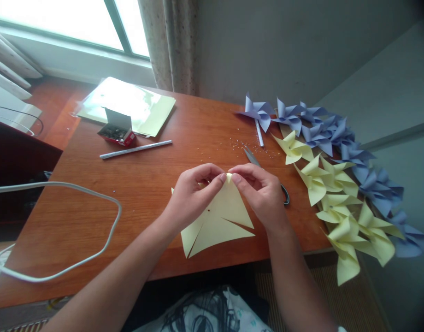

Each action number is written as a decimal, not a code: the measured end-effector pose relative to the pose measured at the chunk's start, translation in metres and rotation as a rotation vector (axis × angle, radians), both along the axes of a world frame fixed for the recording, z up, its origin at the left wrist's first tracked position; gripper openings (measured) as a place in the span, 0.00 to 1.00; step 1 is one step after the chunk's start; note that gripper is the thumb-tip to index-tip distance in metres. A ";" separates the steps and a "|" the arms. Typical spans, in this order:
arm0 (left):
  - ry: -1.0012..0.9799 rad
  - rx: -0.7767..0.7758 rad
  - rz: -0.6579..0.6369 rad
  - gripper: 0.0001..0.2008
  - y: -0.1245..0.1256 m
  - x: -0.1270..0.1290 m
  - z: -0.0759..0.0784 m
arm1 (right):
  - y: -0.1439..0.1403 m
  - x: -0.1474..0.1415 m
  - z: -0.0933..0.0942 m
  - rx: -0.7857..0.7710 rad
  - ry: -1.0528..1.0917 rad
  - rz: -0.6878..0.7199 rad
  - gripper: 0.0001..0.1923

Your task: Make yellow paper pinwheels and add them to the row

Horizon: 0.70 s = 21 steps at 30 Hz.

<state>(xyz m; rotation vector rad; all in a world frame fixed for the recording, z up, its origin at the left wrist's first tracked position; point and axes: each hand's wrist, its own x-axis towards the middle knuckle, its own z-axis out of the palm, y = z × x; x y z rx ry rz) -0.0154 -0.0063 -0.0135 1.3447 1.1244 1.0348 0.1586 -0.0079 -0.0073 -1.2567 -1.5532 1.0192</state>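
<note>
A yellow paper square (226, 233) with slits cut in from its corners and a small hole near its middle is held over the table's front part. My left hand (198, 189) pinches its far corner between thumb and fingers. On the same corner, my right hand (258, 186) also pinches, its thumb close to the left one; the tip between them looks folded. Partly behind my right hand lies a pair of scissors (252, 157), with one dark handle loop showing beside the wrist.
Finished yellow pinwheels (315, 177) and blue pinwheels (319, 133) line the table's right side. Paper scraps (248, 146) lie near the scissors. A small open box (118, 131), a rolled paper stick (136, 149) and a paper stack (156, 115) sit at the back left. A white cable (117, 216) loops leftward.
</note>
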 end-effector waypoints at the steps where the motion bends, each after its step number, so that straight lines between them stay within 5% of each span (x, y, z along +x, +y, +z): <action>1: 0.004 0.006 0.000 0.11 0.000 0.000 0.000 | 0.000 0.000 0.000 -0.011 0.001 0.008 0.05; 21: -0.049 0.019 0.042 0.07 0.000 0.002 -0.002 | -0.001 -0.003 -0.001 0.006 -0.023 -0.016 0.05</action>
